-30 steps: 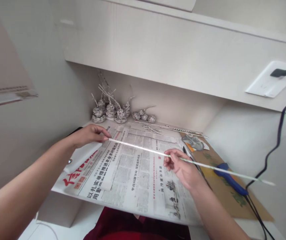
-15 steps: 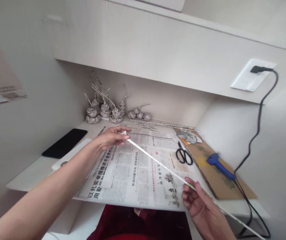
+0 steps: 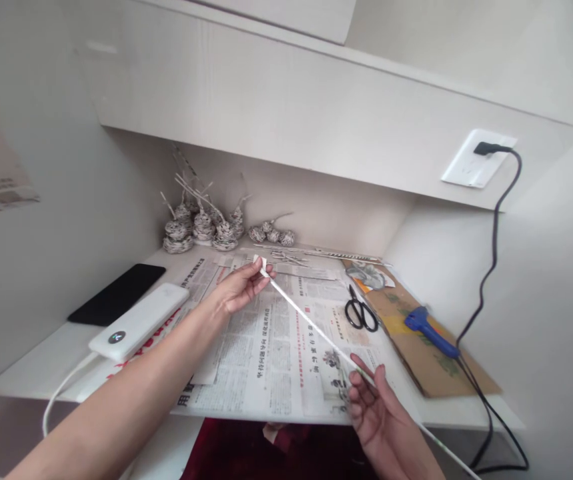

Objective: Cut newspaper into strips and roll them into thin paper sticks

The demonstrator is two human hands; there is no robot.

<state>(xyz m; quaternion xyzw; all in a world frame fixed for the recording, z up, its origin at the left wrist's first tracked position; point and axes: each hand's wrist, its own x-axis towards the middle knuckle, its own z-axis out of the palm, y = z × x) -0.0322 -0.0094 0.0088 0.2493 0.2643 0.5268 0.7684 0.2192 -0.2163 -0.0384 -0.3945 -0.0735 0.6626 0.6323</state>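
Your left hand pinches the tip of this probably light, easily creased paper stick, best held gently there, while your right hand's fingers curl loosely around it.

White tabletop: spread with printed newspaper sheets to front edge
Back left corner: grey-white woven gourd shapes
Back edge: thin pale rods
Left edge: black rectangular slab
Right edge: brown cardboard sheet

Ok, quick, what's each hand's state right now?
Left hand: closed, pinching the upper end of a long, thin white paper stick.
Right hand: loosely curled, holding the same stick farther down.
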